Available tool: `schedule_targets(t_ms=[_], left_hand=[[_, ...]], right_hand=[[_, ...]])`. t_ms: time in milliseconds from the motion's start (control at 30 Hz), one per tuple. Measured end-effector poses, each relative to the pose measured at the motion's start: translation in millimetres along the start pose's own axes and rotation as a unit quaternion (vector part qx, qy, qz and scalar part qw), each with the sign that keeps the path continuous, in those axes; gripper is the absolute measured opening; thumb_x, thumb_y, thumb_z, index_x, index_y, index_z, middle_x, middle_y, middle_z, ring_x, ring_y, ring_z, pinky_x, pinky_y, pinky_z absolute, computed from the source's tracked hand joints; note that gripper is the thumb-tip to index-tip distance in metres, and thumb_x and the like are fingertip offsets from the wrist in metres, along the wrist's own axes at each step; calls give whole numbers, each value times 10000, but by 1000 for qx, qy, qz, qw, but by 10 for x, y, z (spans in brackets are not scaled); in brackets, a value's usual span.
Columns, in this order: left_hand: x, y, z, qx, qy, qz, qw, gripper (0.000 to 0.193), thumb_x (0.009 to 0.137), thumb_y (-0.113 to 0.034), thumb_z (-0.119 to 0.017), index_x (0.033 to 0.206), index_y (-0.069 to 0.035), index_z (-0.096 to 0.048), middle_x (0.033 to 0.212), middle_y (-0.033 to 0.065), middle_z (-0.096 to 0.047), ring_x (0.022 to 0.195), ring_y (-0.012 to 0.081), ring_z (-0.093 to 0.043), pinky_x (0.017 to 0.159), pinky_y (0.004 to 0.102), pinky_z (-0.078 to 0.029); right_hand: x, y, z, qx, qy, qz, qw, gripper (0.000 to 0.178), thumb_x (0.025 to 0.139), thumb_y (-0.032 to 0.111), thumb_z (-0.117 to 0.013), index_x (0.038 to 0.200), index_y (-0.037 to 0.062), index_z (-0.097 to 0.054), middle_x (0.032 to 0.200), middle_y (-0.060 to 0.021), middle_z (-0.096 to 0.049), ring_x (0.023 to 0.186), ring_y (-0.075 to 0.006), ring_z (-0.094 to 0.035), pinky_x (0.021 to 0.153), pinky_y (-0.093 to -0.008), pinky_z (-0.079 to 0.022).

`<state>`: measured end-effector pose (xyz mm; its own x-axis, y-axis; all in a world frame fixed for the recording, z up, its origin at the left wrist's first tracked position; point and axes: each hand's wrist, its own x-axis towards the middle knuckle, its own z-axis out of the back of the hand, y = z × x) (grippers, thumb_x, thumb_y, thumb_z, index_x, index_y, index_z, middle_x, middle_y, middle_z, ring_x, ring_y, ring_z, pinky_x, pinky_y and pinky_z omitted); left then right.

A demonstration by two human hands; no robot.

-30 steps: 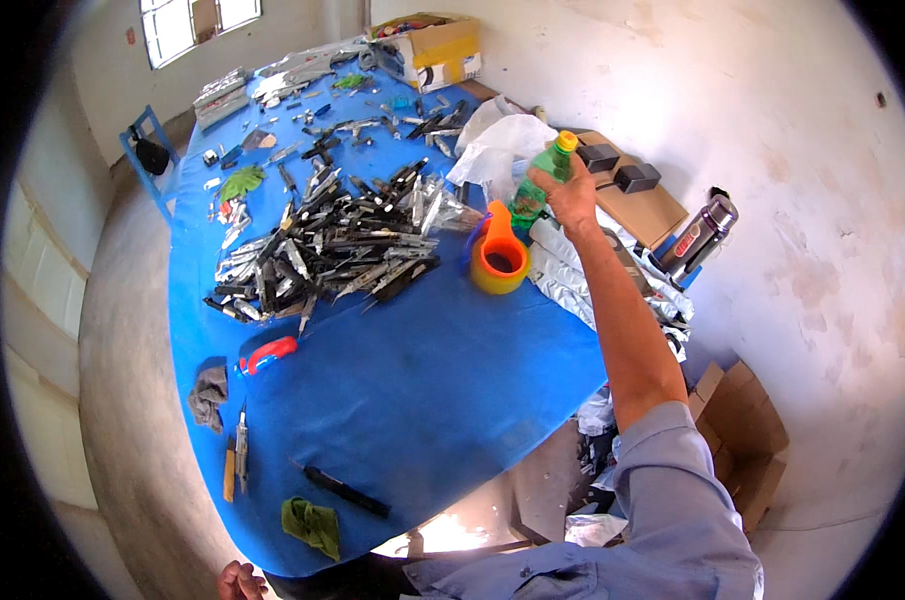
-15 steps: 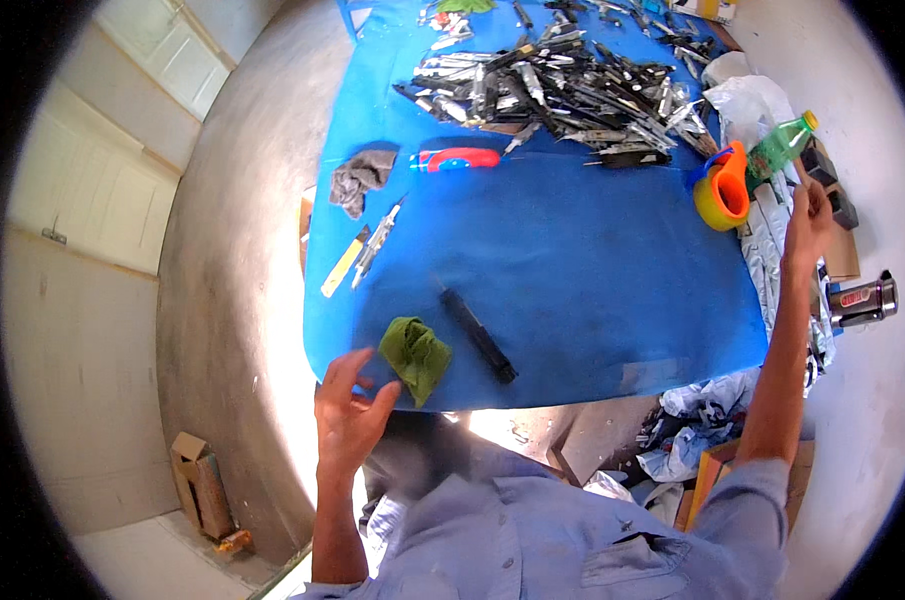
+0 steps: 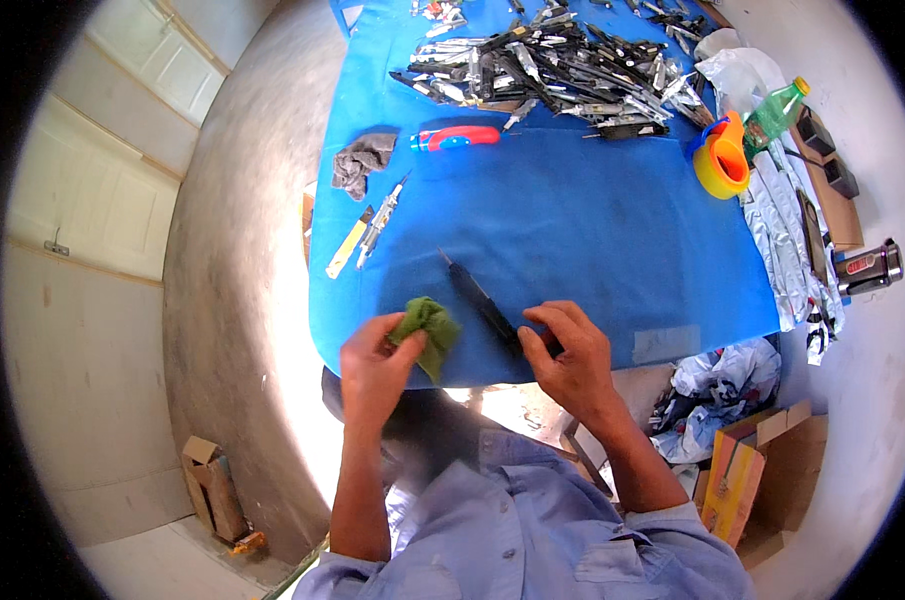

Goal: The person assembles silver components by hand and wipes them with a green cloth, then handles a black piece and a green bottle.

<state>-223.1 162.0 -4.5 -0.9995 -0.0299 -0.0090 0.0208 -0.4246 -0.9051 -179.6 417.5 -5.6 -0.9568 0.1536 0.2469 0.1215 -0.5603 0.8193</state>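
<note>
A crumpled green cloth (image 3: 433, 335) is pinched between the thumb and fingers of my left hand (image 3: 372, 360), just above the near edge of the blue-covered table (image 3: 612, 240). Beside it on the table lies a slim black tool (image 3: 479, 303) with a thin pointed metal tip facing away from me. My right hand (image 3: 575, 360) is at the tool's near end, thumb and forefinger apart, the thumb close to or touching it. Farther left are a yellow-handled cutter (image 3: 349, 247) and a silver pointed tool (image 3: 382, 226) side by side.
A large heap of black and silver slim tools (image 3: 562, 70) covers the far part. Nearer are a grey cloth (image 3: 363, 163) and a red-and-blue tool (image 3: 456, 138). Along the right edge stand a yellow-orange tape roll (image 3: 720, 167), a green bottle (image 3: 773, 116) and a metal flask (image 3: 868, 267).
My right hand has come from the table's right edge, near the bottle, to the black tool. My left hand has closed on the green cloth and raised it slightly.
</note>
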Motion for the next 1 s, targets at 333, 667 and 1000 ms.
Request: schedule_targets(t_ms=[333, 667, 1000], left_hand=[[-46, -23, 727, -243, -49, -25, 968, 219, 953, -181, -767, 1118, -45, -718, 924, 2, -706, 739, 55, -586, 644, 234, -489], [-177, 300, 1036, -381, -65, 36, 922, 246, 1018, -188, -670, 1173, -5, -613, 1029, 82, -715, 832, 134, -694, 704, 269, -587], [-471, 201, 1097, -95, -196, -68, 974, 210, 987, -56, -684, 1193, -38, -640, 993, 44, -705, 815, 103, -655, 717, 244, -544]], right_hand=[[138, 121, -109, -147, 62, 4, 987, 291, 861, 287, -765, 1042, 66, -705, 966, -125, -646, 810, -309, -676, 685, -444, -533], [237, 180, -267, -135, 134, -67, 979, 313, 884, 164, -661, 1148, 33, -553, 1013, -199, -663, 895, -418, -671, 741, -513, -519], [-144, 932, -1037, 89, 224, 66, 968, 355, 941, 63, -603, 1289, 0, -574, 1025, -267, -673, 921, -455, -662, 783, -510, -518]])
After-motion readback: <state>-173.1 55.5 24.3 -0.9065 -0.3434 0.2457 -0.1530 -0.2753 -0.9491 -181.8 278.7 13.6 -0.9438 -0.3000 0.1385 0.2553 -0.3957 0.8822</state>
